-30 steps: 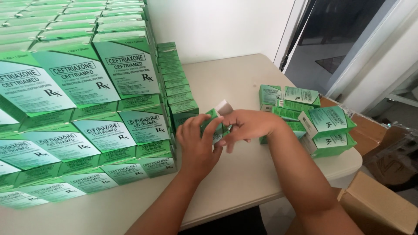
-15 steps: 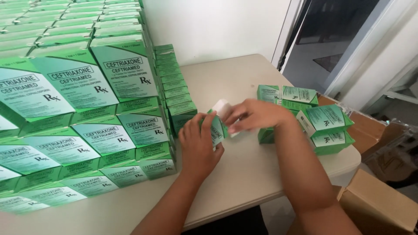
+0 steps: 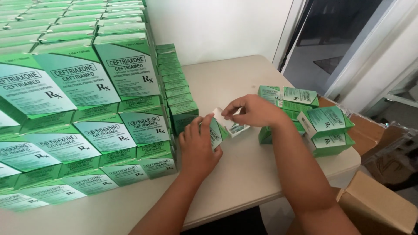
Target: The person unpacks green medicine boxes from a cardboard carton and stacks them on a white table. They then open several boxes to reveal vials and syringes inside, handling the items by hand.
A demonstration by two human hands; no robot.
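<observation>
Gripping a small green medicine carton at table centre, our left hand stays curled shut around it — our right hand, at two o'clock, pinches its open white flap. Stacked green cartons rise at nine o'clock on the beige table.

left hand: fingers curled, gripping | right hand: fingertips pinched | forearms extended forward

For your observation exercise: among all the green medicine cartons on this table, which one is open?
The green carton in the left hand: its white end flap is lifted by the right hand; the others look closed.
</observation>
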